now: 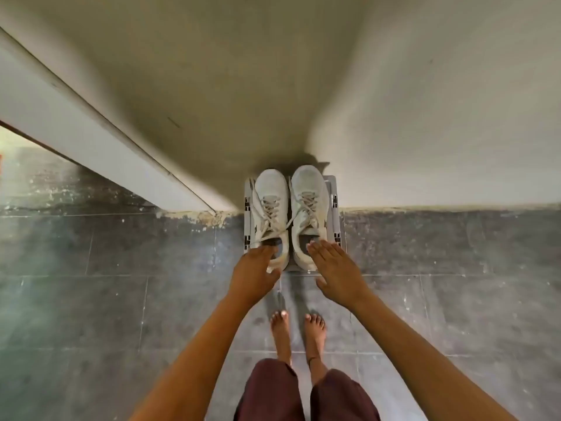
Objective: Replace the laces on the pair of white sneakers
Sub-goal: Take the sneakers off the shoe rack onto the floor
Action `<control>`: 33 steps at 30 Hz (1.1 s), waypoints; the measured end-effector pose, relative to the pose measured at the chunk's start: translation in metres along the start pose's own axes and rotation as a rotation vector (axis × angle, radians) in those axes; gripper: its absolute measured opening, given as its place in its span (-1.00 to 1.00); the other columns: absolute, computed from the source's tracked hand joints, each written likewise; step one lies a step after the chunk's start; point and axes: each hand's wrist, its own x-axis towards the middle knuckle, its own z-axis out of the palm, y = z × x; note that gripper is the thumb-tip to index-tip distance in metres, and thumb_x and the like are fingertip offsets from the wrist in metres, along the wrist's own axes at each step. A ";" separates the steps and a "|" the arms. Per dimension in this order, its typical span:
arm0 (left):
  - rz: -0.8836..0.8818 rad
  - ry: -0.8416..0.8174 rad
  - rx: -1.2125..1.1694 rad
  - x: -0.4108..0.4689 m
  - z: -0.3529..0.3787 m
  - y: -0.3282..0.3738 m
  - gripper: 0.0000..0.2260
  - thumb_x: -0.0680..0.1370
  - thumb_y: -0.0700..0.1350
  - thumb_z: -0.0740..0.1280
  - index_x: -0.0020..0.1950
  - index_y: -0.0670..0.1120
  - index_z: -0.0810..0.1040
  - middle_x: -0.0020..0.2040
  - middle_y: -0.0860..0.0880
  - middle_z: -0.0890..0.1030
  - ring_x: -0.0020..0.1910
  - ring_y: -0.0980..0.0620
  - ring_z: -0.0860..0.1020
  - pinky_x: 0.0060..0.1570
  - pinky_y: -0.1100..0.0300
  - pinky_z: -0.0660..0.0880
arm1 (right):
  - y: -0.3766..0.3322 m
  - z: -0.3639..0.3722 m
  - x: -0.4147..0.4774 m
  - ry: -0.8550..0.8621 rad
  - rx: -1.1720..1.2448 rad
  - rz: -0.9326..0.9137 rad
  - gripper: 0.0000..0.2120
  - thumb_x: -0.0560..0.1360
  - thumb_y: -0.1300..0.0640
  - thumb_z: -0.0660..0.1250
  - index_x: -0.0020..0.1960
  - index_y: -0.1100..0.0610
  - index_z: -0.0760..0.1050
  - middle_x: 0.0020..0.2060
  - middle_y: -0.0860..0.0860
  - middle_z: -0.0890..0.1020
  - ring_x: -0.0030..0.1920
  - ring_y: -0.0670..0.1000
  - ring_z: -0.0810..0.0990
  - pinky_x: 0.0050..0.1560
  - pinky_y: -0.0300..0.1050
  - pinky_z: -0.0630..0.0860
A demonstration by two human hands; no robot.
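Two white sneakers stand side by side, toes toward the wall, on a small grey stool (334,208). The left sneaker (271,192) has loose laces (258,205) trailing over its left side and across to its neighbour. The right sneaker (309,189) is laced, its ends crossing toward the left shoe. My left hand (253,268) reaches the heel of the left sneaker with fingers extended over its opening. My right hand (337,268) lies flat, fingers straight, at the heel of the right sneaker.
The stool stands against a pale wall (425,117) on a dark tiled floor (121,284). A white door frame (91,138) runs diagonally at the left. My bare feet (297,329) stand just short of the stool.
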 end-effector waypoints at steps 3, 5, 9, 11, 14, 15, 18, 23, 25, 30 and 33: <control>0.018 -0.089 0.067 0.022 0.019 -0.011 -0.58 0.51 -0.07 0.33 0.36 -0.09 0.42 0.28 -0.07 0.51 0.24 -0.08 0.46 0.20 0.12 0.39 | 0.007 0.020 0.020 -0.080 -0.054 -0.006 -0.36 0.55 0.05 0.22 0.52 0.17 0.03 0.50 0.08 0.14 0.51 0.03 0.05 0.49 -0.10 -0.11; 0.034 -0.142 0.128 0.031 0.030 -0.015 -0.57 0.50 -0.09 0.33 0.36 -0.09 0.41 0.28 -0.08 0.50 0.24 -0.09 0.46 0.21 0.12 0.38 | 0.006 0.029 0.031 -0.096 -0.051 -0.007 -0.39 0.54 0.07 0.23 0.51 0.17 0.08 0.48 0.08 0.21 0.49 0.03 0.12 0.48 -0.12 -0.06; 0.093 -0.118 0.313 0.042 0.044 -0.022 -0.57 0.48 -0.14 0.32 0.35 -0.06 0.39 0.21 -0.05 0.54 0.18 -0.06 0.48 0.20 0.19 0.33 | 0.001 0.037 0.047 -0.016 -0.020 0.040 -0.51 0.55 0.24 0.15 0.47 0.18 0.18 0.40 0.09 0.35 0.41 0.04 0.28 0.44 -0.16 0.09; 0.143 -0.066 0.478 0.042 0.045 -0.022 -0.53 0.33 -0.11 0.47 0.23 -0.07 0.51 -0.01 -0.03 0.64 0.00 -0.01 0.58 0.08 0.24 0.43 | 0.000 0.042 0.050 0.007 -0.024 0.057 -0.55 0.56 0.32 0.06 0.44 0.21 0.21 0.36 0.13 0.40 0.36 0.08 0.34 0.41 -0.13 0.18; 0.189 -0.009 0.623 0.040 0.043 -0.019 -0.59 0.27 -0.13 0.51 0.11 -0.05 0.61 -0.22 0.04 0.66 -0.16 0.05 0.62 -0.16 0.29 0.52 | -0.004 0.046 0.049 0.011 -0.044 0.047 -0.57 0.53 0.37 0.00 0.37 0.22 0.29 0.29 0.16 0.46 0.31 0.12 0.39 0.38 -0.10 0.22; 0.185 -0.004 0.607 0.038 0.042 -0.019 -0.63 0.37 -0.16 0.44 0.18 -0.05 0.56 -0.14 0.02 0.66 -0.11 0.03 0.61 -0.13 0.27 0.51 | -0.004 0.047 0.048 0.006 -0.055 0.045 -0.58 0.52 0.37 0.00 0.35 0.22 0.31 0.28 0.16 0.47 0.30 0.12 0.40 0.38 -0.10 0.23; 0.173 -0.024 0.590 0.039 0.037 -0.018 -0.64 0.41 -0.24 0.38 0.20 -0.10 0.51 -0.11 -0.07 0.64 -0.14 -0.05 0.60 -0.18 0.19 0.49 | -0.003 0.043 0.047 0.023 -0.072 0.088 -0.63 0.50 0.37 0.08 0.27 0.24 0.38 0.19 0.18 0.54 0.21 0.16 0.47 0.24 -0.08 0.36; 0.142 -0.023 0.490 0.011 0.031 -0.013 -0.73 0.42 -0.28 0.35 0.10 -0.10 0.54 -0.09 -0.09 0.63 -0.12 -0.10 0.58 -0.19 0.16 0.48 | -0.016 0.033 0.017 0.008 -0.088 0.134 -0.69 0.43 0.36 0.24 0.16 0.23 0.46 0.04 0.18 0.61 0.06 0.18 0.54 -0.02 -0.06 0.48; 0.137 -0.003 0.459 -0.014 0.028 -0.007 -0.75 0.32 -0.26 0.45 -0.02 -0.09 0.59 -0.22 -0.07 0.64 -0.25 -0.07 0.59 -0.32 0.20 0.48 | -0.026 0.034 -0.008 0.008 -0.078 0.133 -0.69 0.41 0.38 0.24 0.14 0.24 0.48 0.02 0.19 0.61 0.05 0.18 0.54 -0.03 -0.06 0.48; 0.204 0.054 0.538 -0.094 0.035 0.004 -0.68 0.08 -0.16 0.60 -0.23 -0.06 0.63 -0.40 0.00 0.60 -0.46 0.03 0.55 -0.51 0.29 0.42 | -0.050 0.041 -0.079 0.017 -0.097 0.096 -0.67 0.41 0.37 0.23 0.16 0.24 0.48 0.04 0.20 0.61 0.06 0.20 0.55 0.03 -0.03 0.51; 0.124 0.028 0.483 -0.138 0.052 0.000 -0.75 0.45 -0.14 0.36 0.12 -0.11 0.53 -0.03 -0.08 0.62 -0.09 -0.08 0.58 -0.18 0.19 0.47 | -0.064 0.048 -0.117 0.046 -0.107 0.071 -0.68 0.40 0.37 0.25 0.15 0.24 0.49 0.01 0.21 0.62 0.03 0.22 0.56 -0.02 -0.02 0.49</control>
